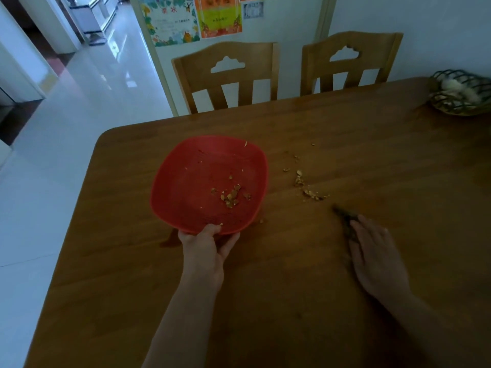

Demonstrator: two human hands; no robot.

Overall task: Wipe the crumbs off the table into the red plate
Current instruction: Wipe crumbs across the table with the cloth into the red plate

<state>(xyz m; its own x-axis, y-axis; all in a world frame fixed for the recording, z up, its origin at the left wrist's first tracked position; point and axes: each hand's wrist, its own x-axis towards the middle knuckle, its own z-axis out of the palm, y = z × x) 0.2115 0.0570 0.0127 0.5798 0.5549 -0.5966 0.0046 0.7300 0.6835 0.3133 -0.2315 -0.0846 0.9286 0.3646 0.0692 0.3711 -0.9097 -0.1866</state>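
My left hand (204,245) grips the near rim of the red plate (186,181), thumb on top, fingers curled beneath; the plate sits left of centre on the table (345,134) with some crumbs in it. More crumbs (308,189) lie scattered just right of it. My right hand (377,256), lower right, rests fingers straight on a dark cloth (345,219) (mostly hidden).

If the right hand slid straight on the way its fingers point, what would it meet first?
Probably the crumbs on the table. The right hand lies flat on a dark cloth, fingers aimed up-left at that line of crumbs; the red plate sits farther left.
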